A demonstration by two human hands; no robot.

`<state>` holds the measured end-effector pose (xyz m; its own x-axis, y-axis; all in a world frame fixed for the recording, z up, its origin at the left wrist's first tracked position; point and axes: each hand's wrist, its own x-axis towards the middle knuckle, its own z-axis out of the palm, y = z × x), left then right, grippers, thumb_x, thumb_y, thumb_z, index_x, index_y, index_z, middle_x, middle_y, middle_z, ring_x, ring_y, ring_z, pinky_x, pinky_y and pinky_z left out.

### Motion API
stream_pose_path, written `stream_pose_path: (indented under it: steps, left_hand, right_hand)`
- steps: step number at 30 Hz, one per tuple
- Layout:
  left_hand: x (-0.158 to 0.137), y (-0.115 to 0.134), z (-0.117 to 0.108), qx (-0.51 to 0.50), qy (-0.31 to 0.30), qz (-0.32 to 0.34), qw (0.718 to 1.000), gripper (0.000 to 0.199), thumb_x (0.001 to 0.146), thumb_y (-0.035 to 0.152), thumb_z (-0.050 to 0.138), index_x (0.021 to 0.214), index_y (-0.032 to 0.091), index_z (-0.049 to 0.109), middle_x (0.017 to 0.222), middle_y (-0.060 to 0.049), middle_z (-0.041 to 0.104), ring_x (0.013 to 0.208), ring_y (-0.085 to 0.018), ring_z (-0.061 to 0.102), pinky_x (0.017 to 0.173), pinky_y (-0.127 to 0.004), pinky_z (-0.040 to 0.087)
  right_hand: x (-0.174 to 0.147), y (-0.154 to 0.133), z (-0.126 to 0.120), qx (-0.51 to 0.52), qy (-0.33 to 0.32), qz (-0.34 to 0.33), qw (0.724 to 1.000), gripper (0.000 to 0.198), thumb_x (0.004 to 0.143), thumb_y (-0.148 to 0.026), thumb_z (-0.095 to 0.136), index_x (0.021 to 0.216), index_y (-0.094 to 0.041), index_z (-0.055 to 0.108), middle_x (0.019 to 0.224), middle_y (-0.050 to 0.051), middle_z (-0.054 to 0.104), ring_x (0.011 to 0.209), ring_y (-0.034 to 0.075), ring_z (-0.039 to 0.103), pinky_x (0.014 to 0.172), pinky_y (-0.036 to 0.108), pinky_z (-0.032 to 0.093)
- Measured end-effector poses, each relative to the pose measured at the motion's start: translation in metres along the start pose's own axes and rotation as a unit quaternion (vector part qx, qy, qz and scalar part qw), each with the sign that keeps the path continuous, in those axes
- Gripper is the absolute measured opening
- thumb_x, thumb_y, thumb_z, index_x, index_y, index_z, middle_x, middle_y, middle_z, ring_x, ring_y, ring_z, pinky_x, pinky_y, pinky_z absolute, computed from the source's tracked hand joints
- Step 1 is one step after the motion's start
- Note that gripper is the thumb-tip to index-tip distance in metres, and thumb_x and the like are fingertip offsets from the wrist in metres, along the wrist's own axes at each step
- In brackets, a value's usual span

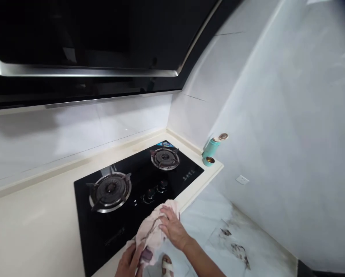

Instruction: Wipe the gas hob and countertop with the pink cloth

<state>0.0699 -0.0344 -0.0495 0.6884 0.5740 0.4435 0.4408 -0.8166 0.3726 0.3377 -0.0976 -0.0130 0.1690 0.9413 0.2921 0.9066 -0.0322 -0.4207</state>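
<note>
A crumpled pale pink cloth (150,229) lies over the front edge of the black gas stove (143,165), with part of it hanging down. My right hand (174,229) grips the cloth's far right end from above, fingers bent over it. At the near end, my left hand (130,259) has its fingers closed on the same cloth. A small purple patch (146,254) shows beside the left fingers; what it is I cannot make out. Two control knobs (156,190) sit just beyond the cloth.
The stove has a left burner (110,190) and a right burner (165,158) with raised pan supports. A teal thermos (211,148) and its teal cup (208,161) stand at the counter's right end. A black range hood (82,42) overhangs the cream counter (30,227).
</note>
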Motion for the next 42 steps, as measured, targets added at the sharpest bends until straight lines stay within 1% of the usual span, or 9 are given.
stream_pose_path:
  steps: [5,10,14,19,24,28,33,38,42]
  left_hand:
    - [0.098,0.056,0.053,0.009,-0.069,0.016,0.997,0.049,0.094,0.024,0.050,0.142,0.033,0.057,0.129,-0.007,0.068,0.114,-0.022,0.068,0.093,-0.032,0.060]
    - [0.178,0.116,0.085,-0.023,-0.216,-0.006,0.976,0.066,0.087,0.018,0.054,0.152,0.030,0.045,0.145,-0.010,0.058,0.134,-0.026,0.056,0.112,-0.040,0.049]
    - [0.215,0.151,0.107,-0.067,-0.295,-0.041,0.952,0.079,0.084,0.018,0.056,0.158,0.031,0.032,0.162,-0.009,0.039,0.147,-0.029,0.040,0.122,-0.046,0.038]
    - [0.233,0.168,0.127,-0.091,-0.305,-0.066,0.946,0.076,0.089,0.028,0.054,0.160,0.032,0.027,0.168,-0.007,0.027,0.151,-0.030,0.032,0.124,-0.050,0.031]
    - [0.224,0.159,0.124,-0.066,-0.334,-0.063,0.938,0.073,0.087,0.028,0.057,0.157,0.030,0.034,0.161,-0.008,0.038,0.146,-0.031,0.038,0.124,-0.049,0.031]
    - [0.200,0.140,0.109,-0.038,-0.318,-0.075,0.944,0.068,0.087,0.029,0.056,0.153,0.026,0.041,0.152,-0.009,0.048,0.142,-0.030,0.041,0.123,-0.048,0.031]
    - [0.169,0.114,0.081,-0.007,-0.271,-0.057,0.961,0.057,0.085,0.029,0.058,0.142,0.023,0.054,0.137,-0.011,0.059,0.127,-0.030,0.054,0.113,-0.045,0.042]
    - [0.141,0.092,0.045,0.042,-0.238,-0.028,0.970,0.052,0.090,0.034,0.054,0.141,0.024,0.054,0.128,-0.012,0.065,0.119,-0.030,0.060,0.106,-0.046,0.047]
    - [0.107,0.065,0.009,0.063,-0.244,-0.057,0.966,0.046,0.091,0.033,0.055,0.136,0.024,0.056,0.114,-0.009,0.070,0.108,-0.026,0.065,0.101,-0.043,0.050]
  right_hand:
    - [0.013,0.091,-0.046,-0.059,0.084,0.082,0.991,0.022,0.096,-0.024,0.055,0.109,-0.027,0.073,0.146,0.011,0.054,0.146,0.033,0.037,0.119,0.069,0.026]
    - [0.021,0.167,-0.076,-0.009,0.181,0.169,0.969,0.033,0.099,-0.039,0.046,0.105,-0.024,0.074,0.133,0.013,0.060,0.126,0.028,0.055,0.109,0.049,0.047]
    - [0.037,0.222,-0.104,-0.001,0.205,0.214,0.955,0.047,0.103,-0.041,0.030,0.105,-0.019,0.072,0.123,0.015,0.062,0.114,0.023,0.062,0.104,0.040,0.051]
    - [0.080,0.264,-0.121,-0.018,0.193,0.270,0.943,0.051,0.101,-0.044,0.028,0.118,-0.019,0.069,0.132,0.015,0.060,0.131,0.028,0.051,0.115,0.049,0.038]
    - [0.108,0.233,-0.098,-0.076,0.112,0.289,0.948,0.056,0.090,-0.054,0.051,0.132,-0.018,0.063,0.152,0.015,0.049,0.148,0.037,0.030,0.122,0.058,0.019]
    - [0.117,0.184,-0.078,-0.104,0.051,0.212,0.970,0.053,0.090,-0.042,0.052,0.134,-0.014,0.061,0.153,0.016,0.049,0.149,0.035,0.028,0.123,0.055,0.015]
    - [0.115,0.135,-0.057,-0.061,0.083,0.122,0.987,0.031,0.085,-0.022,0.051,0.109,-0.019,0.069,0.134,0.010,0.064,0.136,0.026,0.045,0.119,0.044,0.026]
    - [0.083,0.075,-0.035,-0.054,0.135,0.144,0.979,0.026,0.087,-0.018,0.046,0.101,-0.019,0.068,0.114,0.010,0.067,0.113,0.026,0.053,0.106,0.045,0.036]
    - [0.060,0.005,-0.006,-0.052,0.150,0.161,0.974,0.021,0.091,-0.025,0.050,0.101,-0.022,0.068,0.120,0.012,0.064,0.113,0.031,0.049,0.104,0.051,0.034]
